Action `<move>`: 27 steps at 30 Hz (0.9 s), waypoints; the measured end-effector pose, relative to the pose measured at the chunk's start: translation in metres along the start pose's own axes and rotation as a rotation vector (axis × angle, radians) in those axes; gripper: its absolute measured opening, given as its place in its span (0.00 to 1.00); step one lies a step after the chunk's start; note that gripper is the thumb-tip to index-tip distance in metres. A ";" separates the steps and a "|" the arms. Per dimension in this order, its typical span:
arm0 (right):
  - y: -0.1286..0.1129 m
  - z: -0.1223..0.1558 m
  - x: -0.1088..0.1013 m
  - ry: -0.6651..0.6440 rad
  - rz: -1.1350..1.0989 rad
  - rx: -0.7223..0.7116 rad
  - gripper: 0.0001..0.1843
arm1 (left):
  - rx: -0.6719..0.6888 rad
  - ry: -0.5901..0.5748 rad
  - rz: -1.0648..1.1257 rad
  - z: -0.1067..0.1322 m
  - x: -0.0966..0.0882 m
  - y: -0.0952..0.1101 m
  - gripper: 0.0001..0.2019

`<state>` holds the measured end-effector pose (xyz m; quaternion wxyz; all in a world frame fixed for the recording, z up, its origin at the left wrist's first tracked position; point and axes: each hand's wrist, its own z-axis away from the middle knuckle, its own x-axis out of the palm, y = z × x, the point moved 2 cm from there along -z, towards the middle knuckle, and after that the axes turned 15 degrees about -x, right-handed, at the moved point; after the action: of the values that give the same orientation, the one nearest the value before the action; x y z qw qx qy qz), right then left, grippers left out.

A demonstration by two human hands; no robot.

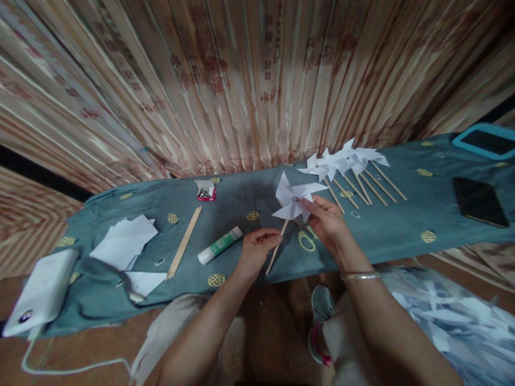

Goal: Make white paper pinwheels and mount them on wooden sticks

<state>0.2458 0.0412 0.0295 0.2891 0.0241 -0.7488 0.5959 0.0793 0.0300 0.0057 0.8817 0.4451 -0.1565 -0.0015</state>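
Note:
A white paper pinwheel (290, 197) with a pin at its centre is held up over the green cloth. My left hand (257, 247) is closed round its wooden stick (274, 256), below the paper blades. With thumb and fingers my right hand (325, 219) pinches the paper close to the pin. A glue stick (219, 245) lies just left of my left hand. Beyond my right hand, several finished-looking pinwheels (348, 161) lie in an overlapping row, their sticks pointing toward me.
A bundle of wooden sticks (184, 244), a small red box of pins (206, 192) and white paper sheets (123, 241) lie to the left. A white device with a cable (46, 287) sits at the left end. At right are a dark phone (479, 201) and a blue-framed object (485, 140).

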 end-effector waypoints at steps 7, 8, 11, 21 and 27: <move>0.000 0.002 0.003 -0.026 0.003 0.033 0.16 | 0.024 0.024 -0.042 -0.001 -0.001 0.000 0.09; -0.001 0.003 0.003 -0.029 0.001 0.037 0.16 | 0.024 0.031 -0.048 -0.001 -0.001 0.000 0.09; -0.002 0.003 0.004 -0.032 -0.012 0.050 0.16 | 0.028 0.033 -0.056 -0.002 -0.002 -0.001 0.09; -0.003 0.004 0.005 -0.045 -0.059 0.079 0.15 | 0.025 -0.011 -0.016 0.002 -0.002 0.003 0.13; -0.002 0.005 0.006 -0.062 -0.065 0.110 0.14 | 0.065 -0.003 -0.043 -0.002 -0.005 0.001 0.14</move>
<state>0.2395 0.0377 0.0336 0.2833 0.0829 -0.7224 0.6253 0.0751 0.0330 0.0040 0.8662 0.4769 -0.1483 -0.0159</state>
